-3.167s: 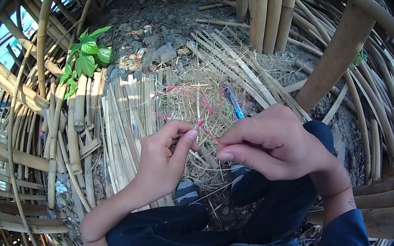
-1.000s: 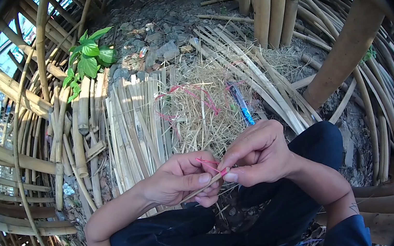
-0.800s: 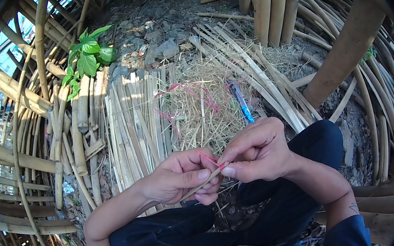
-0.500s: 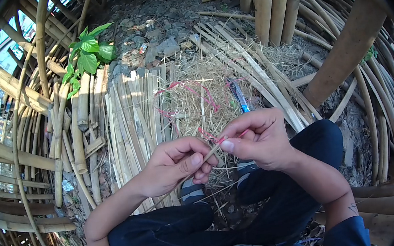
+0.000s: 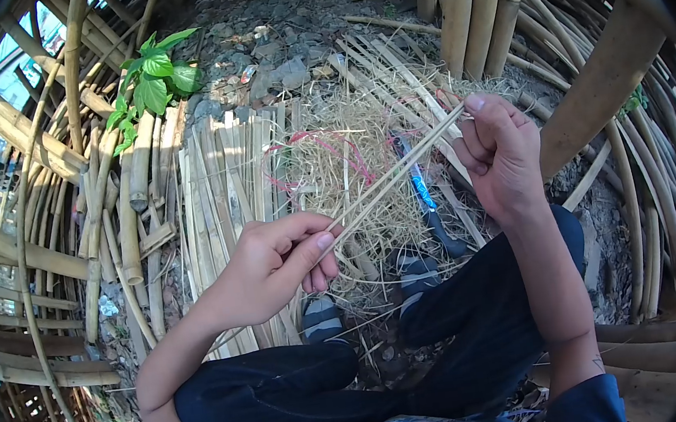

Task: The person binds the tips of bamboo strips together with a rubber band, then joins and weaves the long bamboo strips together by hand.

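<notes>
Thin bamboo strips (image 5: pixel 400 167) stretch slantwise between my two hands. My left hand (image 5: pixel 274 268) pinches their lower part between thumb and fingers, at the centre-left. Higher up on the right, my right hand (image 5: pixel 504 150) holds the upper end between thumb and index finger, with the other fingers curled. A bit of red string shows beside the right fingertips. Beneath the strips lie pale shavings (image 5: pixel 319 121) with loose pink string (image 5: pixel 357 159) on them. A tool with a blue and dark handle (image 5: pixel 421 189) rests on the ground below the strips.
Split bamboo slats (image 5: pixel 213 171) lie left of the shavings, and more slats (image 5: pixel 397 67) lie behind. Thick bamboo poles (image 5: pixel 461 13) stand at the back right. A leafy green plant (image 5: pixel 153 86) grows at the back left. My striped shoes (image 5: pixel 321 319) are below my hands.
My right hand has moved up and right, away from my left hand, and the strips now span between them. More of the tool on the ground shows.
</notes>
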`<act>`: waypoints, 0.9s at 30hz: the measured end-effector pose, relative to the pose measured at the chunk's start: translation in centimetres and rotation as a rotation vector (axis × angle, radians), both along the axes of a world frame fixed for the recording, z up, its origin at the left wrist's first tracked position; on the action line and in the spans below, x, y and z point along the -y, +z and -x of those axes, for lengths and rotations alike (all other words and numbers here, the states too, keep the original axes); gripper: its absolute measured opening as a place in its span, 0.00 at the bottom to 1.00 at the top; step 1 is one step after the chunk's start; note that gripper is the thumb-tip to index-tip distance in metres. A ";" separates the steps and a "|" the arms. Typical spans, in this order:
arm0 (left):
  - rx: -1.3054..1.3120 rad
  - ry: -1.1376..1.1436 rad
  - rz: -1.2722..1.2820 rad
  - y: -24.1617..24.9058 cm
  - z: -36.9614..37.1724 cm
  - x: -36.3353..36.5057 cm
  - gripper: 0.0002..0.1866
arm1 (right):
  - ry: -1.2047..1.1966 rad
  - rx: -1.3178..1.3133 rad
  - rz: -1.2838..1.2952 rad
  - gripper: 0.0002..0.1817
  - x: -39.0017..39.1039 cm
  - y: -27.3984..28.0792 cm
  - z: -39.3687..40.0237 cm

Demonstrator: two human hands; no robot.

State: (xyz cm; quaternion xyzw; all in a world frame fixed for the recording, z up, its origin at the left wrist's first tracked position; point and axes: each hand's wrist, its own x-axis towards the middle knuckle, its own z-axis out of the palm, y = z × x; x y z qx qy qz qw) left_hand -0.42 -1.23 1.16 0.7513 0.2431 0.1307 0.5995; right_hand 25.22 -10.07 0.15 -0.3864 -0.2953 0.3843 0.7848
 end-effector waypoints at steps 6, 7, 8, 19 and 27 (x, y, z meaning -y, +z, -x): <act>-0.109 -0.053 0.029 -0.8 0.9 -2.8 0.10 | -0.208 -0.086 -0.093 0.09 -0.1 0.3 -3.8; -0.126 -0.052 -0.004 -0.7 1.0 -3.1 0.10 | -0.220 -0.086 -0.115 0.08 0.1 0.5 -5.0; -0.123 -0.027 -0.003 -0.7 1.2 -3.5 0.10 | -0.232 -0.087 -0.142 0.07 0.3 0.7 -6.1; -0.226 -0.090 -0.144 -1.2 5.8 -9.3 0.09 | -0.240 -0.163 -0.349 0.06 2.6 -0.4 -18.7; -0.311 -0.162 -0.063 -0.6 9.6 -13.1 0.09 | -0.297 -0.193 -0.335 0.06 2.6 -0.1 -19.4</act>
